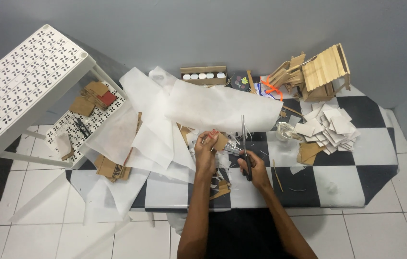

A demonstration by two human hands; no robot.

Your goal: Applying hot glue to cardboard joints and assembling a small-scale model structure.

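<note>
Scissors [244, 146] sit gripped in right hand [256, 169], while left hand [205, 152] fingers pinch a cardboard piece [220, 141].

L hand [205, 152] pinching cardboard piece [220, 141], R hand [255, 169] w/ scissors [244, 144]

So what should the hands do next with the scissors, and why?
Probably bring the scissors in the right hand over to the small cardboard piece pinched in the left hand. The blades point up and sit just beside it, not yet on it.
</note>
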